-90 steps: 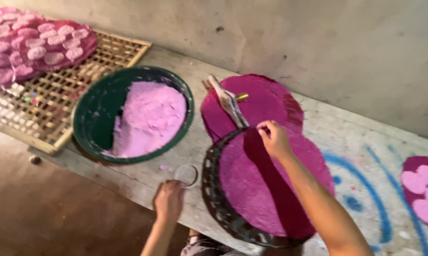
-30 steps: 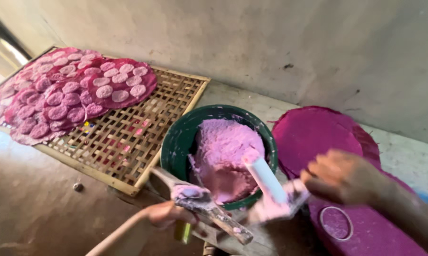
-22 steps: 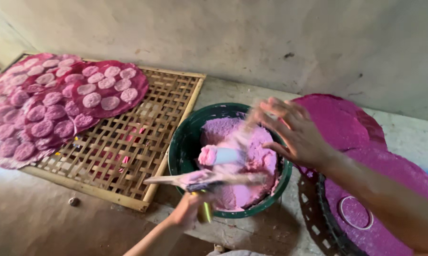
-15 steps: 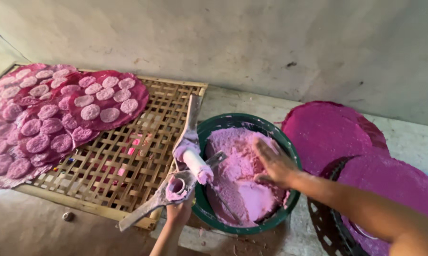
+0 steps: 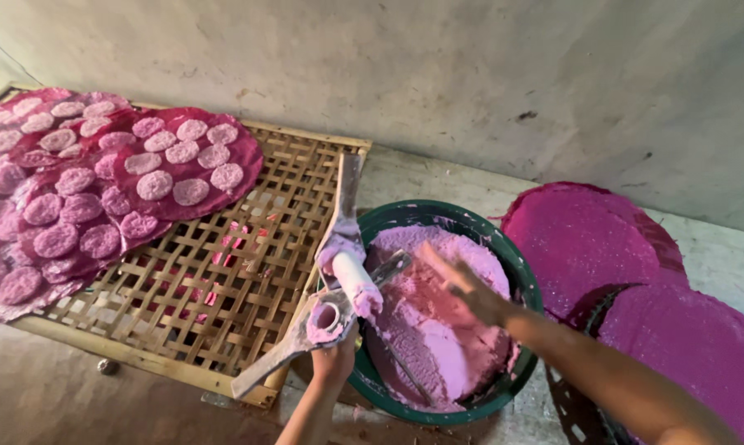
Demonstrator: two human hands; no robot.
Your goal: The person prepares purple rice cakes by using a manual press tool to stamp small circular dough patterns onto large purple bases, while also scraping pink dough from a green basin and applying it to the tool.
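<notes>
Over the green basin [image 5: 504,247] of pink dough, the right hand [image 5: 467,284] hovers flat, fingers spread; the left hand [image 5: 335,358], at its near-left rim, grips a metal press [image 5: 326,284].

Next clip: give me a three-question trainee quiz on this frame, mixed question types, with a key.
1. True or false: the left hand holds the hinged press over the basin's rim.
2. Multiple choice: the right hand is over (a) the bamboo rack, (b) the pink dough, (c) the floor.
3. Fill in: round pink discs lie on magenta sheets on the ____.

Key: 1 true; 2 b; 3 bamboo rack.
</notes>
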